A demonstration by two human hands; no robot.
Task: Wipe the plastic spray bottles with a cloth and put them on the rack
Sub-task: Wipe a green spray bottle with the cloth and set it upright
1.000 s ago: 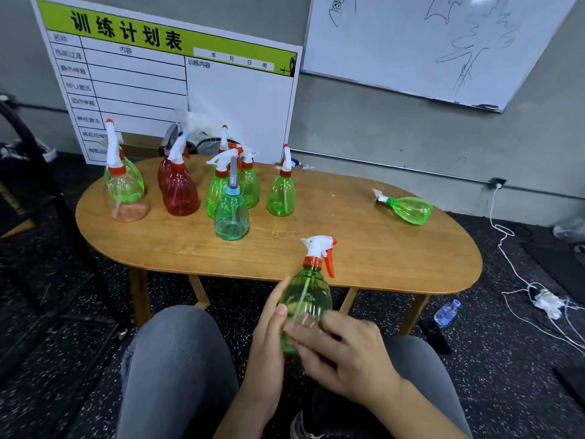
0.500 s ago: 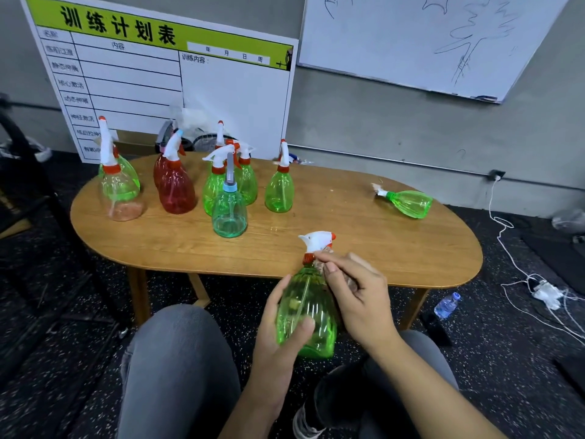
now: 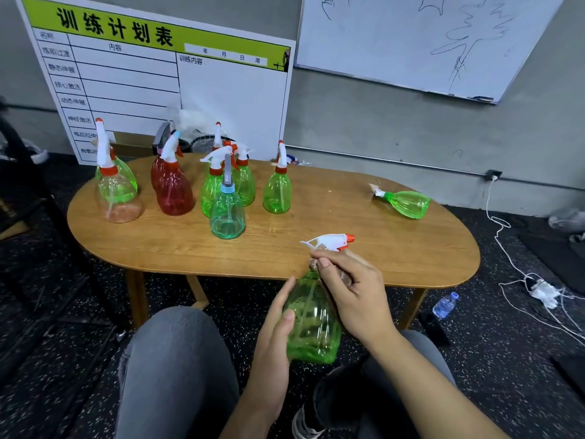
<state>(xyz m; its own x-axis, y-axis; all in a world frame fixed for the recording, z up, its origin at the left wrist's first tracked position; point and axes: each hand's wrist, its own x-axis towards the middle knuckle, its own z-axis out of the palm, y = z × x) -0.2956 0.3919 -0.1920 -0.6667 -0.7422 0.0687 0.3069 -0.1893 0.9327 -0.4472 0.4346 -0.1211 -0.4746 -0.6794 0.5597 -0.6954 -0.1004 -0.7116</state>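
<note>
left hand (image 3: 274, 337) cupping green spray bottle (image 3: 311, 324) body above lap, thumb on front | right hand (image 3: 354, 291) fingers curled round its neck under white trigger head | beyond, upright bottles (image 3: 228, 213) grouped on wooden table (image 3: 364, 245), one lying far right

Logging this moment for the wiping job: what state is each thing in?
Held green bottle: upright, off the table, in both hands.
Left hand: grips its body.
Right hand: pinches its neck.
Lying green bottle: on its side on the table.
Teal bottle: standing.
Red bottle: standing.
</note>
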